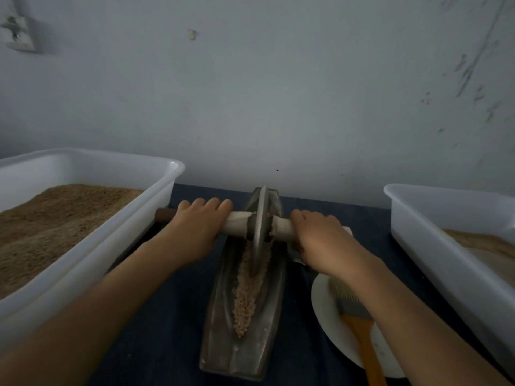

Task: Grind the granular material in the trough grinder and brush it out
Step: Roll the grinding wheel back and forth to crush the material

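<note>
A boat-shaped metal trough grinder point(223, 330) lies lengthwise on the dark table in front of me. Pale granular material point(248, 293) fills its groove from the middle toward the near end. A metal grinding wheel point(260, 227) stands upright in the far half of the groove, on a wooden axle handle point(237, 222) that runs left to right. My left hand point(195, 227) grips the axle left of the wheel. My right hand point(323, 240) grips it on the right side. A brush point(359, 327) with an orange handle lies on a white plate point(328, 321), partly under my right forearm.
A white plastic bin point(92, 246) of brown ground material stands at the left, close to my left forearm. A second white bin point(446, 263) with some brown powder stands at the right. A grey wall rises just behind the table.
</note>
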Demonstrator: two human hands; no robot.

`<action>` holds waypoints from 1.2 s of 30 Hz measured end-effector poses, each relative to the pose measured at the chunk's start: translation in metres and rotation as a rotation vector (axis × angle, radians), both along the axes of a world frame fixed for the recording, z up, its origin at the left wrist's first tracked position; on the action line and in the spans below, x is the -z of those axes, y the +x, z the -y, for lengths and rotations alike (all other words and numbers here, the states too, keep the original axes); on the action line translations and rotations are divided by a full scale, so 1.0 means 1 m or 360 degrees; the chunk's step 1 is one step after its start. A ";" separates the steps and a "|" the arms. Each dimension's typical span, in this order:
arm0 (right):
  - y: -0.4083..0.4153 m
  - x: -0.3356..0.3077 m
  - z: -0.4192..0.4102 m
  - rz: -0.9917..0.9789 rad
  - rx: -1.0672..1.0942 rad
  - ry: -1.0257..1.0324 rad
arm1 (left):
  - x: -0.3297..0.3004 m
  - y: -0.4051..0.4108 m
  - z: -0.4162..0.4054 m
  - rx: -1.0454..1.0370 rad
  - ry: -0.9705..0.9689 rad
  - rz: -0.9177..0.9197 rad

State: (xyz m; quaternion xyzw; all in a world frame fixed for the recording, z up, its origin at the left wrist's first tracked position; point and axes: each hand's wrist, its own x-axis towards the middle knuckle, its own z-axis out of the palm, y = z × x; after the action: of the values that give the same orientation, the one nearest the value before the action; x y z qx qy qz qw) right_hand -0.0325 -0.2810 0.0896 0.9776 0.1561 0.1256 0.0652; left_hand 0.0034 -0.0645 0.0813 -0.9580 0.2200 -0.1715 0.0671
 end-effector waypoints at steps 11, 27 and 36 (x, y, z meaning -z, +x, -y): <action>-0.016 -0.017 -0.004 -0.0363 -0.0045 -0.0004 | -0.018 -0.012 -0.008 0.0085 0.0050 -0.0454; -0.019 -0.024 -0.007 -0.0536 -0.0016 0.0061 | -0.031 -0.016 -0.013 0.0109 0.0004 -0.0895; 0.007 0.004 0.001 0.0169 -0.0011 0.0062 | 0.013 0.014 0.002 0.0058 -0.0174 0.0173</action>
State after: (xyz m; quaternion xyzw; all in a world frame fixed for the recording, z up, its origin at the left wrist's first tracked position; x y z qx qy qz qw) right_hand -0.0255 -0.2818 0.0852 0.9700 0.1532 0.1807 0.0541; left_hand 0.0171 -0.0668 0.0686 -0.9453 0.2237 -0.2363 0.0235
